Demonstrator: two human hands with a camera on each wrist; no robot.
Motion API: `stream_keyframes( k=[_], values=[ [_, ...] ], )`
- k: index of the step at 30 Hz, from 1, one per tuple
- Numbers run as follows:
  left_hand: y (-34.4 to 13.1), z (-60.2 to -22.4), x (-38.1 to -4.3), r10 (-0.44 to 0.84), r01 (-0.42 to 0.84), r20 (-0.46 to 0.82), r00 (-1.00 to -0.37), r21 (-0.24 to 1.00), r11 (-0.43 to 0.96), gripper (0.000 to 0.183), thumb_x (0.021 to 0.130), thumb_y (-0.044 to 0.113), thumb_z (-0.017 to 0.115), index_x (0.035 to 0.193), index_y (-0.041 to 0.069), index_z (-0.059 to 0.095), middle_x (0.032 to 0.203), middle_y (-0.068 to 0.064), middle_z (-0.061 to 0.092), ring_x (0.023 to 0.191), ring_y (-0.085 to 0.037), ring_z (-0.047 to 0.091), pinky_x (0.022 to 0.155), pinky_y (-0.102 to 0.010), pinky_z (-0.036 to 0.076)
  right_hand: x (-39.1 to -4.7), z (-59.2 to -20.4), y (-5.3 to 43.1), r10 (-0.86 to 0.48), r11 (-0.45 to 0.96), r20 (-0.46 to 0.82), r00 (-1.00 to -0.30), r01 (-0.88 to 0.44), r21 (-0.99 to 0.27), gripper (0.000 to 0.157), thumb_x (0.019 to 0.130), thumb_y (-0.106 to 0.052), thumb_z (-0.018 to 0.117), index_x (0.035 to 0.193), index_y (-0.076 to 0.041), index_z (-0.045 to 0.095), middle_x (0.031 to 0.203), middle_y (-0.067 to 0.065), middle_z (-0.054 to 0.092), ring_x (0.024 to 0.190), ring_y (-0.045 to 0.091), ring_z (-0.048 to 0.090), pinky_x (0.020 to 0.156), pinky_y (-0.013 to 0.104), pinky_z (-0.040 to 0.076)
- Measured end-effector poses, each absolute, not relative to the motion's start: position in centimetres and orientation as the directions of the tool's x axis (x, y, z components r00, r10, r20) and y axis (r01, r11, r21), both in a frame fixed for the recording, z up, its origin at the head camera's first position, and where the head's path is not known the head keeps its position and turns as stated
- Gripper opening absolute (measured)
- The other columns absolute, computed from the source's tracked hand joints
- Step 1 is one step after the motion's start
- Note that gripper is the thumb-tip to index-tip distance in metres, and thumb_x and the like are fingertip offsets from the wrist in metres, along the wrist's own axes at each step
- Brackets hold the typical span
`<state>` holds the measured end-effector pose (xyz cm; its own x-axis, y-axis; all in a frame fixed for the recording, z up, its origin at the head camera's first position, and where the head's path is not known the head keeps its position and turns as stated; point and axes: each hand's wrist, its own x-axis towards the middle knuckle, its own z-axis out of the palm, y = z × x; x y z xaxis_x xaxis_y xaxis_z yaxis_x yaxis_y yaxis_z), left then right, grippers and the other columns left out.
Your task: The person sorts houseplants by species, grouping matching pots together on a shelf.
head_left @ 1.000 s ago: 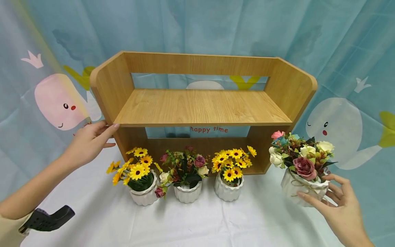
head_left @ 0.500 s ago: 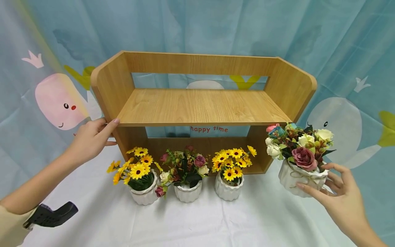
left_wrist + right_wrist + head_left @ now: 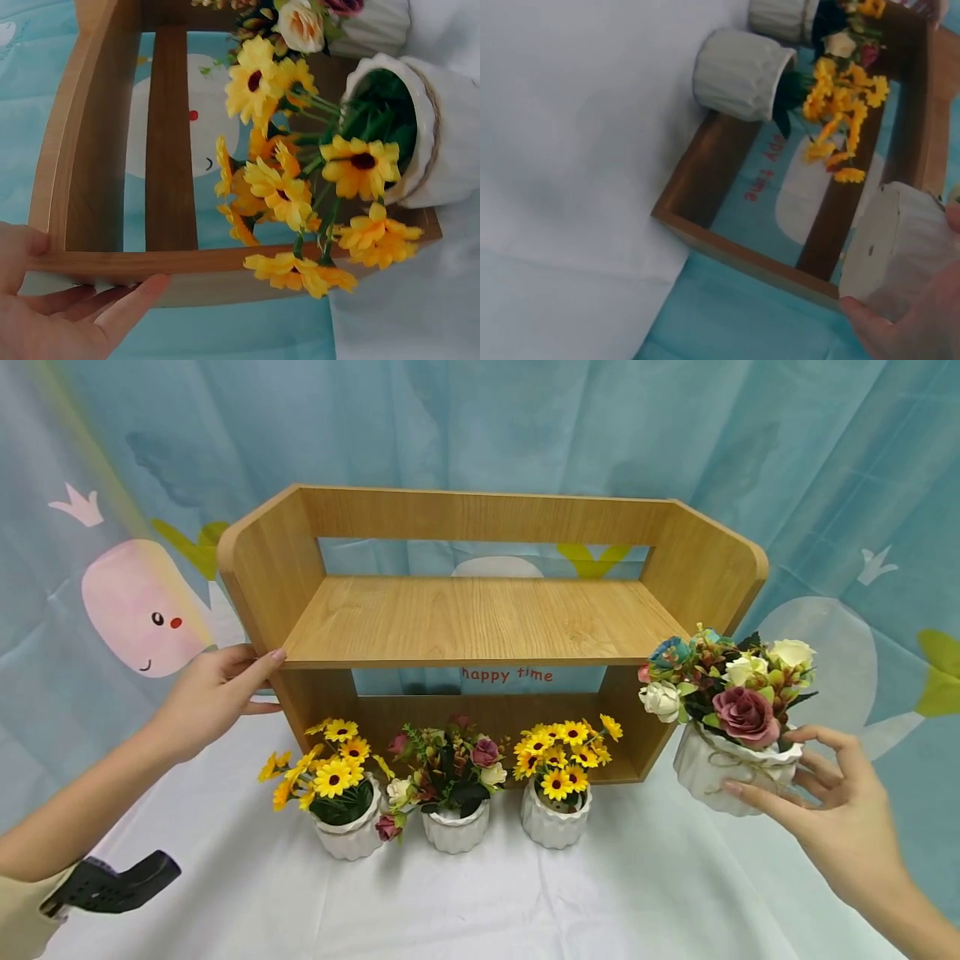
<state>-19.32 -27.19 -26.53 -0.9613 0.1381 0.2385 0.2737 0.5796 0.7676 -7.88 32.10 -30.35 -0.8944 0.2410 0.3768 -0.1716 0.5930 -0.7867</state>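
A white ruffled pot of artificial roses (image 3: pixel 738 727) is held up off the table in my right hand (image 3: pixel 843 802), thumb on its front and fingers round its right side. It hangs before the right end of a two-tier wooden shelf (image 3: pixel 480 622). In the right wrist view the raised pot (image 3: pixel 896 247) shows its flat underside, with the hand (image 3: pixel 922 319) at its side. My left hand (image 3: pixel 213 693) grips the shelf's left side panel near the middle board, thumb at the front edge. The left wrist view shows that hand (image 3: pixel 64 315) with the panel between thumb and fingers.
Along the shelf's front on the white cloth (image 3: pixel 465 910) stand a left sunflower pot (image 3: pixel 348 835), a rose pot (image 3: pixel 457 828) and another sunflower pot (image 3: pixel 553 817). A blue curtain (image 3: pixel 495 427) hangs behind. A black strap piece (image 3: pixel 112 885) juts from the left wrist.
My right hand has lifted the pot of roses higher and slightly left, so its flowers now overlap the middle board's right end. The left hand stays on the shelf panel.
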Motion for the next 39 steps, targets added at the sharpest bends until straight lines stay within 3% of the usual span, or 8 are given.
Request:
stream_keyframes(
  k=[2,7,9,15,20,25,33,39],
  values=[
    [-27.3,-26.6,-19.4,0.127,0.259,0.226,-0.966,0.798,0.545,0.052,0.114,0.027,0.049,0.136,-0.020,0.051,0.126,-0.029,0.060,0.089,0.011,0.063,0.069,-0.021,0.065,-8.0,-29.9,32.2,0.235,0.591,0.379,-0.895,-0.178,-0.787,0.076,0.082,0.015,0.082,0.133,-0.030,0.049,0.121,-0.024,0.054,0.089,-0.014,0.065,0.065,0.008,0.055],
    [-27.5,-26.5,-19.6,0.101,0.223,0.199,-0.975,0.838,0.498,0.056,0.112,0.027,0.054,0.141,-0.020,0.047,0.110,0.010,0.065,0.091,0.008,0.065,0.071,-0.023,0.065,-8.2,-29.0,32.4,0.237,0.595,0.381,-0.894,-0.177,-0.784,0.075,0.083,0.012,0.083,0.132,-0.032,0.049,0.124,-0.025,0.051,0.090,-0.017,0.064,0.066,0.006,0.054],
    [-27.5,-26.5,-19.6,0.100,0.216,0.192,-0.976,0.847,0.486,0.056,0.112,0.027,0.055,0.141,-0.020,0.046,0.105,0.019,0.063,0.091,0.007,0.066,0.071,-0.023,0.065,-8.3,-28.6,32.4,0.230,0.602,0.394,-0.890,-0.188,-0.776,0.073,0.083,0.012,0.083,0.132,-0.030,0.049,0.125,-0.025,0.051,0.091,-0.018,0.064,0.066,0.006,0.054],
    [-27.6,-26.6,-19.7,0.102,0.200,0.172,-0.980,0.856,0.476,0.057,0.112,0.027,0.054,0.143,-0.020,0.044,0.106,0.020,0.062,0.091,0.007,0.066,0.072,-0.024,0.065,-8.4,-27.7,32.8,0.231,0.604,0.414,-0.880,-0.204,-0.770,0.074,0.084,0.013,0.082,0.134,-0.031,0.048,0.126,-0.024,0.050,0.093,-0.018,0.063,0.066,0.005,0.053],
    [-27.6,-26.6,-19.8,0.101,0.190,0.161,-0.982,0.860,0.473,0.059,0.112,0.028,0.054,0.145,-0.019,0.042,0.106,0.020,0.062,0.091,0.007,0.065,0.072,-0.024,0.065,-8.6,-26.9,33.2,0.244,0.474,0.420,-0.874,-0.270,-0.838,0.076,0.083,0.019,0.079,0.135,-0.028,0.051,0.125,-0.020,0.059,0.095,-0.013,0.067,0.068,0.006,0.054],
    [-27.6,-26.6,-19.8,0.094,0.176,0.149,-0.984,0.858,0.483,0.061,0.112,0.029,0.053,0.147,-0.019,0.041,0.112,0.012,0.060,0.091,0.008,0.065,0.073,-0.023,0.065,-9.1,-25.8,33.2,0.247,0.374,0.424,-0.871,-0.317,-0.871,0.076,0.083,0.021,0.077,0.137,-0.026,0.053,0.130,-0.013,0.058,0.100,-0.008,0.066,0.071,0.005,0.054],
    [-27.6,-26.6,-19.8,0.096,0.173,0.144,-0.985,0.855,0.488,0.060,0.112,0.029,0.053,0.147,-0.018,0.041,0.115,0.006,0.059,0.092,0.008,0.065,0.073,-0.024,0.065,-9.5,-24.6,32.5,0.210,0.285,0.419,-0.884,-0.354,-0.891,0.075,0.082,0.023,0.076,0.135,-0.025,0.052,0.132,-0.012,0.057,0.100,-0.006,0.069,0.070,0.007,0.055],
    [-27.7,-26.6,-19.8,0.102,0.177,0.146,-0.984,0.858,0.483,0.060,0.112,0.029,0.053,0.147,-0.019,0.041,0.116,0.007,0.059,0.092,0.007,0.065,0.073,-0.024,0.066,-10.1,-24.0,32.2,0.192,0.243,0.397,-0.898,-0.349,-0.905,0.073,0.082,0.020,0.078,0.133,-0.025,0.051,0.126,-0.012,0.064,0.098,-0.005,0.072,0.067,0.009,0.056]
  ],
)
